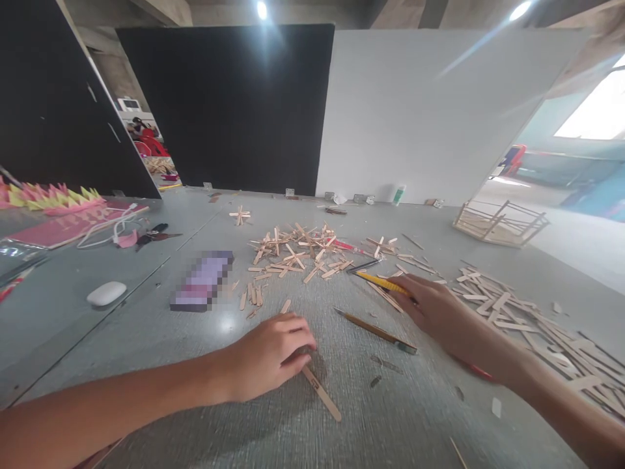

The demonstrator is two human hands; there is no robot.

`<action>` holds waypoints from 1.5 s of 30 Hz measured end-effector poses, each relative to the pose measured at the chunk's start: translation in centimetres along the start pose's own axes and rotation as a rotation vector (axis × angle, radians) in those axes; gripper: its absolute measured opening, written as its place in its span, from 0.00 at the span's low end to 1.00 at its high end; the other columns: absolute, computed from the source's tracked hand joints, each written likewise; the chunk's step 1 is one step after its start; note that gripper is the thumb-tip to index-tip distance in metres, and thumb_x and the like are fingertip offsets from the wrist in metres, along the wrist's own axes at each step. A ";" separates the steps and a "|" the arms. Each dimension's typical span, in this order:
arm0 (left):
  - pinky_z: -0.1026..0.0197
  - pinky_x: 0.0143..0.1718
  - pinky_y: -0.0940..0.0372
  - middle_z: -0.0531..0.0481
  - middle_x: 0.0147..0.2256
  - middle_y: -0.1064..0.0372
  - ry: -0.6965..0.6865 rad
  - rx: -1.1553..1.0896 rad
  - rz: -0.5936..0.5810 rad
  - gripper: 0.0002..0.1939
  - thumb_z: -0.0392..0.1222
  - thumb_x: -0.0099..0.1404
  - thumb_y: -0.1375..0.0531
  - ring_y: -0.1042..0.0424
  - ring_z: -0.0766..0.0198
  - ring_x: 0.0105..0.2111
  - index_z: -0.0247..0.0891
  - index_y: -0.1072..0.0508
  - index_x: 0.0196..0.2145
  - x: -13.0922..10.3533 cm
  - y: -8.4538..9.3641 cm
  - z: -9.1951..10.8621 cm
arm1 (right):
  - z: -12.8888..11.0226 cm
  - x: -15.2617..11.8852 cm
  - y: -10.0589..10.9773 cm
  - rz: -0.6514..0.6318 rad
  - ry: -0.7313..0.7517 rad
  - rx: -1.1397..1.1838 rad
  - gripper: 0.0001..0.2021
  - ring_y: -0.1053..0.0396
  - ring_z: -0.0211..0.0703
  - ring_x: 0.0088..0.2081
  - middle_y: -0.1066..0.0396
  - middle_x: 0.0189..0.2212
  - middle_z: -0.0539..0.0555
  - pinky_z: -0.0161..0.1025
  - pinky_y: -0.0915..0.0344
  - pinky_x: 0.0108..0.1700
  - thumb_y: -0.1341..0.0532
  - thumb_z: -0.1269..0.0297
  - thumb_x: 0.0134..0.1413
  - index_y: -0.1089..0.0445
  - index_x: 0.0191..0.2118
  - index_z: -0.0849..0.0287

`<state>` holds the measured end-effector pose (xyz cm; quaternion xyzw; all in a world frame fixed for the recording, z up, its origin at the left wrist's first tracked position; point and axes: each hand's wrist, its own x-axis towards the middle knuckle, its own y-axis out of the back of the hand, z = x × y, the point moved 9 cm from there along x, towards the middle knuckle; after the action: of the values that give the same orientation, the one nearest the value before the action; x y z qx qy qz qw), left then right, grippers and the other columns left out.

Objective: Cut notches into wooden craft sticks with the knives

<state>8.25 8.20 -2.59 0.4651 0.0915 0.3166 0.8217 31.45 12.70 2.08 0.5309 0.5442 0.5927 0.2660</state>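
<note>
My left hand [271, 355] rests fingers-down on a flat wooden craft stick [322, 392] lying on the grey table [400, 423], pinning its upper end. My right hand [439, 309] reaches forward and grips a yellow utility knife [383, 282], whose blade end points left toward a heap of craft sticks [297, 251]. A brown pencil [375, 331] lies between the two hands.
More loose sticks [532, 322] spread along the right side. A stick-built frame [498, 223] stands far right. A blurred purple object [202, 281], a white mouse [106, 293], scissors [153, 234] and pink and yellow paper [53, 198] lie to the left. Black and white boards stand behind.
</note>
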 end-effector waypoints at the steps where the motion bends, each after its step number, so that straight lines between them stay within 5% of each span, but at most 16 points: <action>1: 0.54 0.47 0.34 0.46 0.41 0.28 0.002 0.011 -0.006 0.10 0.34 0.73 0.46 0.30 0.57 0.43 0.37 0.25 0.46 -0.1 0.1 0.1 | -0.3 0.0 0.6 0.011 -0.023 0.025 0.15 0.23 0.47 0.33 0.20 0.37 0.56 0.41 0.31 0.36 0.49 0.54 0.71 0.28 0.47 0.53; 7: 0.50 0.48 0.32 0.42 0.41 0.25 0.022 0.080 -0.065 0.13 0.32 0.74 0.48 0.27 0.53 0.44 0.35 0.23 0.45 -1.9 -0.7 2.4 | -3.3 -1.7 4.3 0.128 -0.119 0.169 0.13 0.36 0.40 0.17 0.28 0.20 0.48 0.39 0.40 0.24 0.43 0.49 0.67 0.27 0.38 0.49; 11: 0.38 0.57 0.34 0.35 0.55 0.27 0.074 0.191 -0.114 0.17 0.38 0.69 0.38 0.30 0.38 0.57 0.37 0.24 0.55 -3.5 -2.7 3.8 | -6.1 -2.6 3.3 0.105 -0.027 0.185 0.12 0.35 0.40 0.18 0.26 0.22 0.47 0.40 0.38 0.24 0.40 0.48 0.65 0.27 0.37 0.49; 16: 0.31 0.61 0.38 0.29 0.68 0.43 0.055 0.250 -0.261 0.28 0.47 0.72 0.38 0.42 0.31 0.67 0.40 0.33 0.66 -4.0 -4.0 4.4 | -5.1 -2.9 2.1 0.219 -0.227 0.404 0.10 0.27 0.43 0.25 0.22 0.28 0.50 0.39 0.34 0.27 0.36 0.51 0.60 0.26 0.36 0.51; 20: 0.29 0.64 0.43 0.33 0.68 0.41 0.077 0.215 -0.271 0.27 0.40 0.73 0.41 0.45 0.35 0.68 0.42 0.35 0.67 -3.5 -3.4 4.3 | -3.7 -2.5 -0.3 0.127 -0.368 0.631 0.15 0.30 0.41 0.23 0.26 0.23 0.48 0.36 0.36 0.24 0.33 0.47 0.56 0.29 0.38 0.53; 26: 0.30 0.64 0.43 0.36 0.70 0.47 0.047 0.201 -0.293 0.30 0.43 0.69 0.34 0.47 0.34 0.69 0.48 0.34 0.66 -3.2 -2.8 4.9 | -4.8 -2.2 -4.3 -0.204 -0.234 0.655 0.12 0.29 0.42 0.30 0.28 0.27 0.48 0.37 0.33 0.32 0.41 0.51 0.64 0.28 0.34 0.53; 31: 0.26 0.64 0.47 0.34 0.71 0.54 0.075 0.249 -0.364 0.33 0.46 0.70 0.35 0.54 0.33 0.70 0.51 0.39 0.69 -3.1 -3.5 4.1 | -6.0 -2.8 -4.5 -0.210 -0.157 0.547 0.14 0.23 0.51 0.41 0.20 0.38 0.56 0.46 0.28 0.43 0.42 0.51 0.63 0.23 0.40 0.53; 36: 0.28 0.66 0.49 0.37 0.73 0.58 0.044 0.233 -0.271 0.36 0.47 0.70 0.35 0.57 0.33 0.71 0.52 0.43 0.71 -2.9 -3.7 3.4 | -7.5 -4.9 -7.8 -0.443 -0.300 0.912 0.17 0.29 0.38 0.21 0.26 0.24 0.49 0.35 0.33 0.25 0.43 0.47 0.68 0.27 0.43 0.56; 45: 0.40 0.71 0.50 0.38 0.75 0.67 -0.057 0.214 -0.192 0.37 0.50 0.73 0.40 0.57 0.37 0.72 0.47 0.51 0.73 -2.9 -4.4 3.2 | -7.8 -5.7 -9.2 -0.381 -0.227 0.807 0.15 0.32 0.38 0.24 0.29 0.20 0.45 0.36 0.35 0.30 0.41 0.50 0.69 0.32 0.33 0.53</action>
<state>9.31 2.61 -4.84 0.5480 0.1453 0.2116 0.7961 23.52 7.25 -7.20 0.5441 0.7868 0.2118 0.2001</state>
